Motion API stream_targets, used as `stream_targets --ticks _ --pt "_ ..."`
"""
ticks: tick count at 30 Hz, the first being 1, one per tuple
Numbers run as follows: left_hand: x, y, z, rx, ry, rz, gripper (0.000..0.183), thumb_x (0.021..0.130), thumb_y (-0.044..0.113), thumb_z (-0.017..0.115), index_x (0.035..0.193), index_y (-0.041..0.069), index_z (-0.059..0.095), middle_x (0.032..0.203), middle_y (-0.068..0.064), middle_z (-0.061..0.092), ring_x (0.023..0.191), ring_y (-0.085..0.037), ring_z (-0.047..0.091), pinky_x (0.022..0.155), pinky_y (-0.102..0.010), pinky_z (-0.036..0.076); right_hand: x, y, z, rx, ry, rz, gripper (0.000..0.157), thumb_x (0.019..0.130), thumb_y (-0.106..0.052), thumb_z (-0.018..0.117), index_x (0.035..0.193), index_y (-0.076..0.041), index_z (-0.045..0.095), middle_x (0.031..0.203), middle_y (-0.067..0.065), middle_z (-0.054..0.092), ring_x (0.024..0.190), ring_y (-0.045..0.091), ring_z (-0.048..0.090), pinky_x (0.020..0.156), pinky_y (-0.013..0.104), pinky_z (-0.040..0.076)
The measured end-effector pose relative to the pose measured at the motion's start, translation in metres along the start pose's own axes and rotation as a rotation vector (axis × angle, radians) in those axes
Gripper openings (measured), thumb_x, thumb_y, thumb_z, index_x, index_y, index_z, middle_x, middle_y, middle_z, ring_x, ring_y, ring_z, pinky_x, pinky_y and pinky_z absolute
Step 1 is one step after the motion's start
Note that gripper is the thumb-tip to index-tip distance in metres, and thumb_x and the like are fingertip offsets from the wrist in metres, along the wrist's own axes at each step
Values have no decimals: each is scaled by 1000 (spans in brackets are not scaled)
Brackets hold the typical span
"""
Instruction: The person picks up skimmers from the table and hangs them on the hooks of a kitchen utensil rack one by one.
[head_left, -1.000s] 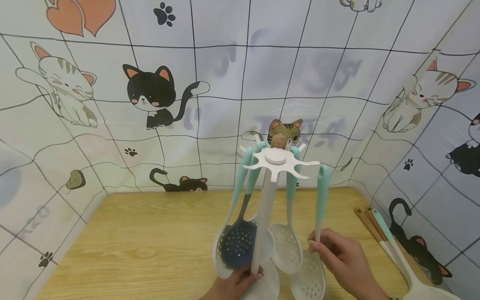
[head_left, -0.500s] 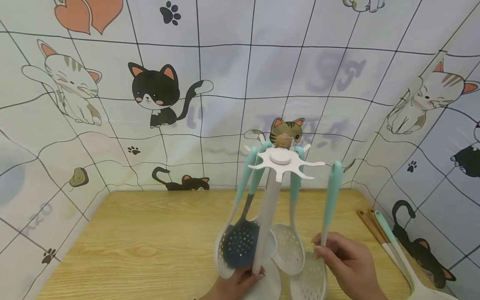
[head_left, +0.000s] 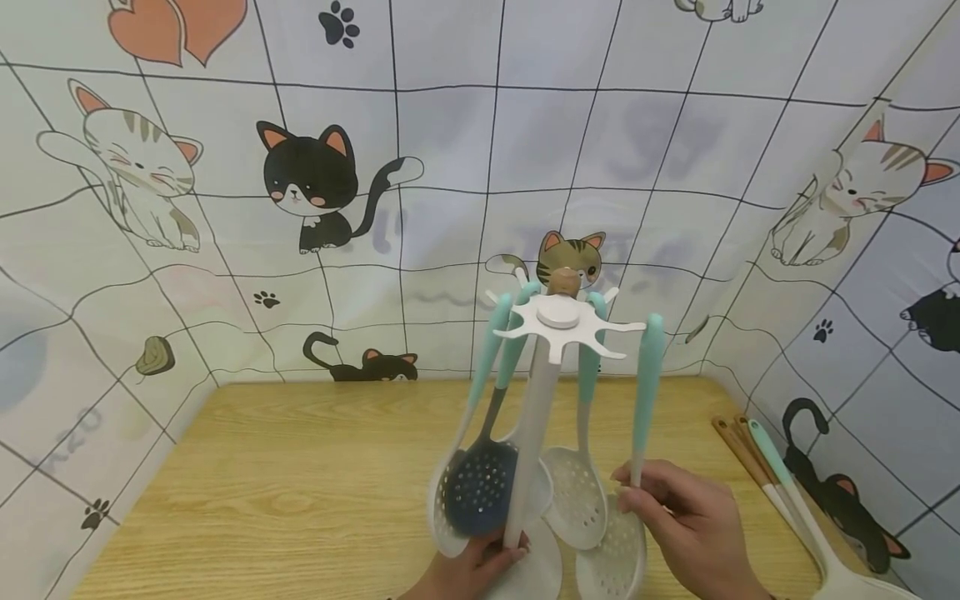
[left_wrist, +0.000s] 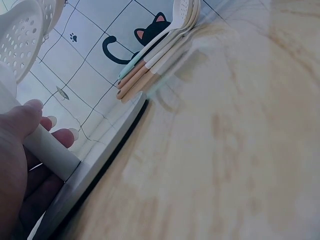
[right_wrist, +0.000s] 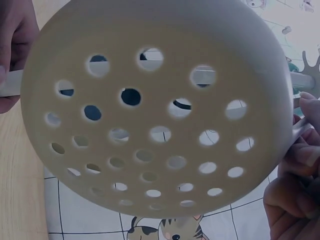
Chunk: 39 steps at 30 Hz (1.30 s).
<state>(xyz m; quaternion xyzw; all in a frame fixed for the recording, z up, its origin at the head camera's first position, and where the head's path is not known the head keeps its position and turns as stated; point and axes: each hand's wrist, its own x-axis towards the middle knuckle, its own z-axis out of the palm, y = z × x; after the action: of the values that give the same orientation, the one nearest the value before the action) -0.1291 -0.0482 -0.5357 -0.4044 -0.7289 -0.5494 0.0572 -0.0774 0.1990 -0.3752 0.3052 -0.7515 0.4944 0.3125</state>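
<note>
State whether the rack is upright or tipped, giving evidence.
Upright: the rack has its hooks at the top and base below; the left hand grips its pole.

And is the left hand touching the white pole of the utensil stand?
Touching. The left wrist view shows it: the left hand grips the white pole, with the thumb and fingers curled around it.

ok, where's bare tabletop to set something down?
Widest: the table left of the rack, up to the back wall. Narrower strip: between the right hand and the lying utensils. Crowded: around the rack, with hanging utensils and the left hand.
</note>
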Motion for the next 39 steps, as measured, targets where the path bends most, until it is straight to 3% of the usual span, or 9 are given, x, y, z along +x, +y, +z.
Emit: stream_targets --ticks 8,16,24,39 --pt "1 1 0 10 8 9 6 101 15 61 104 11 65 96 -5 74 90 -4 69 84 -26 59 4 -1 4 -17 5 -17 31 81 21 68 99 -4 71 76 -4 73 59 0 59 49 16 47" --pt "-1 2 0 61 -13 -47 9 101 23 61 101 17 67 98 2 74 93 2 64 87 -26 56 7 -8 7 -73 -19 12 37 77 23 70 97 -8 71 68 -4 69 57 -1 57 49 15 48" --pt "0 3 0 76 2 -1 8 101 19 62 98 15 68 96 0 75 90 2 65 81 -23 56 6 -3 14 10 -7 -49 28 82 18 70 99 -4 70 62 2 61 55 2 51 46 18 42" --pt "-1 -3 2 72 22 64 5 99 12 63 100 13 67 96 -3 75 88 -3 69 81 -23 56 3 -6 21 -25 -32 -28 28 83 16 70 101 -5 70 65 3 67 57 0 57 52 15 48"
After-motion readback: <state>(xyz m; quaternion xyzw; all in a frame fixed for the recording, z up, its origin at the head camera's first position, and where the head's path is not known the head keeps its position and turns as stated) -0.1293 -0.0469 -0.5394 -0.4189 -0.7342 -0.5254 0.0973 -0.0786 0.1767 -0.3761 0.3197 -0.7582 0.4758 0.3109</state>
